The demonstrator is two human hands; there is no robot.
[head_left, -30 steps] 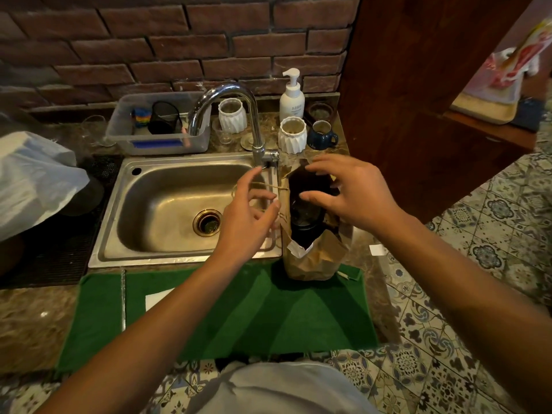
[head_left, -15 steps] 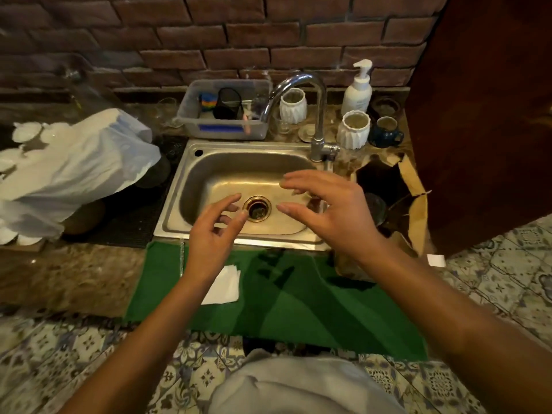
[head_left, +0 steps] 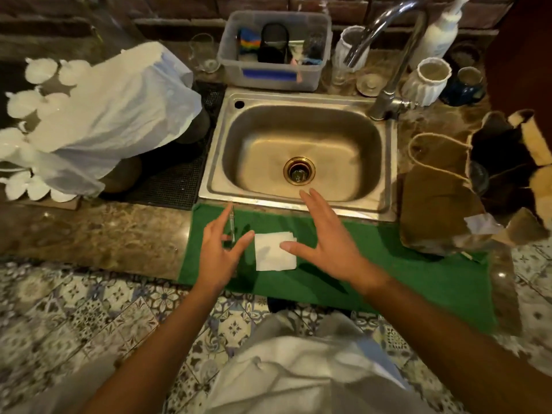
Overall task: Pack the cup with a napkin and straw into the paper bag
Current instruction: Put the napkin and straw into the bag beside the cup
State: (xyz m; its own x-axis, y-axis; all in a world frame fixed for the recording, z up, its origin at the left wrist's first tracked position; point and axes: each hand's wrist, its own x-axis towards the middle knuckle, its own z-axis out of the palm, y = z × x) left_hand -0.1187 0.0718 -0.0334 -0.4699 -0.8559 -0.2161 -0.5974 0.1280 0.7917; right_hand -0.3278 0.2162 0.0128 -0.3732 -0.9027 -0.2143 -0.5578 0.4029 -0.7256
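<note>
A folded white napkin (head_left: pixel 273 251) lies on the green mat (head_left: pixel 388 282) in front of the sink. Just left of it lies a thin clear straw (head_left: pixel 232 225), running away from me. My left hand (head_left: pixel 219 252) hovers over the straw, fingers apart, holding nothing. My right hand (head_left: pixel 325 237) is spread open above the napkin's right edge, its thumb over the paper. The brown paper bag (head_left: pixel 442 210) stands open at the right end of the mat. The rim of a cup (head_left: pixel 478 177) shows inside the bag's dark mouth.
A steel sink (head_left: pixel 215 150) with a tap (head_left: pixel 397 55) lies behind the mat. A plastic tub (head_left: pixel 236 67), white cups, a soap bottle (head_left: pixel 439 34) and a blue mug line the back ledge. A white cloth (head_left: pixel 113 109) covers dishes on the left.
Both hands left the bag and travelled left and toward me, ending over the napkin and straw. The view swung left and down, so the bag now sits at the right edge.
</note>
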